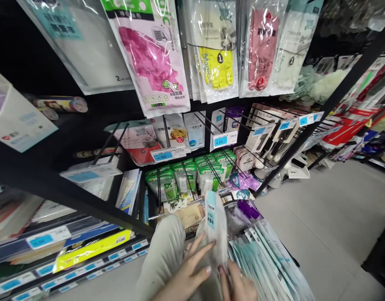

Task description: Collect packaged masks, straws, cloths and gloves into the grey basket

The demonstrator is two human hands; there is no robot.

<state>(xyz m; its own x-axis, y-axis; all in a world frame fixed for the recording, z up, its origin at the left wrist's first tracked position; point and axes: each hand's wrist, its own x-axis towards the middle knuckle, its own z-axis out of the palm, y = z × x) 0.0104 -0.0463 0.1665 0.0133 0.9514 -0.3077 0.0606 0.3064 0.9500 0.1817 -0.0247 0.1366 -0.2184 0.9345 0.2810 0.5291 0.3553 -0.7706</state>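
A white plastic packet with a pale blue label (215, 228) stands upright at the bottom middle, held between both hands. My left hand (189, 274) lies against its left side with fingers stretched along the plastic. My right hand (239, 284) pinches the packet's lower right edge. Just to the right lies a stack of similar teal and white packets (264, 259) in a basket. My knee in light trousers (164, 251) is left of the hands.
Black store shelving (86, 200) with hooks carries rubber gloves in bags (155, 62), green packets (192, 175) and blue price tags (225, 140). Lower shelves at left hold flat packs (92, 248). Grey floor aisle (330, 217) runs to the right.
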